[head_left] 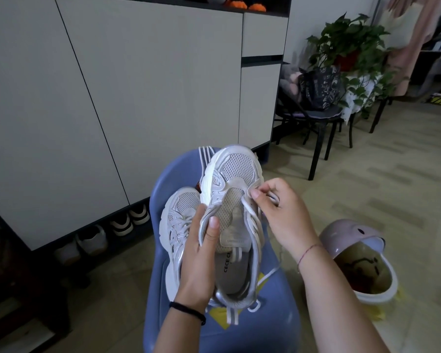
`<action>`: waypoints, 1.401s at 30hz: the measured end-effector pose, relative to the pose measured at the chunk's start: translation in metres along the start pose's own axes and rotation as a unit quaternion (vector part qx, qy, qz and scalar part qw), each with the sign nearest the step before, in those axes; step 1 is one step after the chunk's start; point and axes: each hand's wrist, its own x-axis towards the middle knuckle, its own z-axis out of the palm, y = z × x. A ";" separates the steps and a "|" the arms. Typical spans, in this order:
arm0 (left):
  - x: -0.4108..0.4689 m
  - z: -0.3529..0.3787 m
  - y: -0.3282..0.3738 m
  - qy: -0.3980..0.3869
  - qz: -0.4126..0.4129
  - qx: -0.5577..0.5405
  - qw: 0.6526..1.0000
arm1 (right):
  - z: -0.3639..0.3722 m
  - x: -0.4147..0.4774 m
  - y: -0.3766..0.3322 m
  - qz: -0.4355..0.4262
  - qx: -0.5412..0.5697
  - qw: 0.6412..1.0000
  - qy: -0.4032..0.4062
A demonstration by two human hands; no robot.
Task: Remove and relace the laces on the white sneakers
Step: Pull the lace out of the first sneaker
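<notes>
A white and silver sneaker is held up over a blue chair, toe pointing away. My left hand grips its left side, thumb on the eyelet edge. My right hand pinches a white lace at the lowest eyelets near the toe. The lace runs down the shoe's right side and trails onto the seat. The second sneaker lies on the chair to the left, still laced, partly hidden by my left hand.
A pink-lidded bin stands open on the floor at the right. Pale cabinets fill the left, with shoes beneath them. Black chairs with a bag and a potted plant stand at the back right.
</notes>
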 end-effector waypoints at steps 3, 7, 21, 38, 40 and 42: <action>0.000 0.000 0.001 -0.005 0.004 -0.011 1.000 | 0.001 -0.001 -0.001 0.010 -0.018 1.000 -0.008; 0.000 0.000 0.001 -0.007 0.001 -0.017 1.000 | 0.003 0.000 0.000 -0.007 -0.061 0.997 -0.037; 0.002 -0.003 0.000 0.005 0.002 -0.019 1.000 | -0.040 0.009 0.015 0.118 0.480 0.849 0.188; -0.001 0.000 0.001 -0.007 -0.002 -0.015 1.000 | -0.002 -0.004 -0.005 -0.014 -0.004 0.999 -0.038; 0.000 -0.001 0.001 -0.002 0.001 -0.014 1.000 | -0.002 -0.003 -0.004 0.004 0.061 0.998 0.018; 0.001 -0.002 0.002 -0.001 0.000 -0.020 1.000 | -0.007 0.000 -0.004 0.031 0.166 0.979 0.113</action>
